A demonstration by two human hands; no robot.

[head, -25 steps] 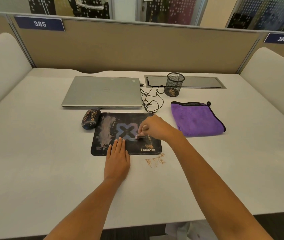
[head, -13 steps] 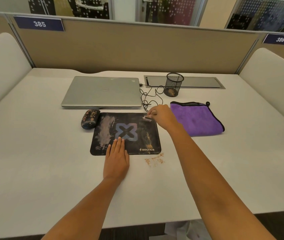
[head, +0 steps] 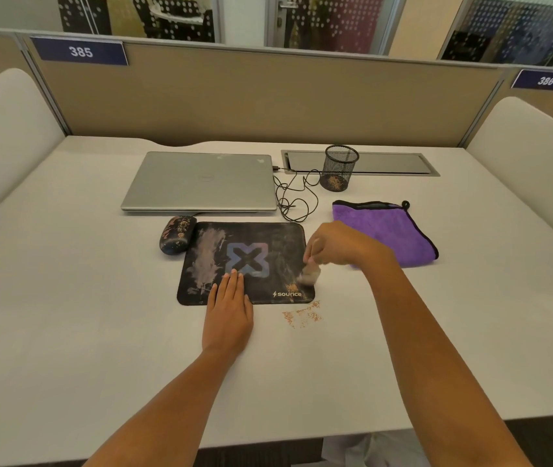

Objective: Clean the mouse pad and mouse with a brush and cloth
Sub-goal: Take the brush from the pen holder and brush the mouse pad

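A black mouse pad [head: 268,241] with a blue X logo lies in the middle of the desk, smeared with pale dust on its left part. My left hand [head: 229,306] presses flat on its front edge, fingers straight. My right hand [head: 334,244] grips a small brush [head: 309,275], blurred by motion, whose pale bristles touch the pad's right edge. A dirty black mouse [head: 176,234] sits at the pad's back left corner. A folded purple cloth [head: 384,232] lies to the right, partly behind my right hand.
Orange crumbs [head: 302,315] lie on the desk just in front of the pad's right corner. A shut silver laptop [head: 201,182], a coiled black cable [head: 293,200] and a black mesh cup [head: 339,168] stand behind. Beige partitions wall in the desk.
My right hand swept the brush from the pad's back right corner toward me along the right edge. My left hand stayed pressed on the pad.
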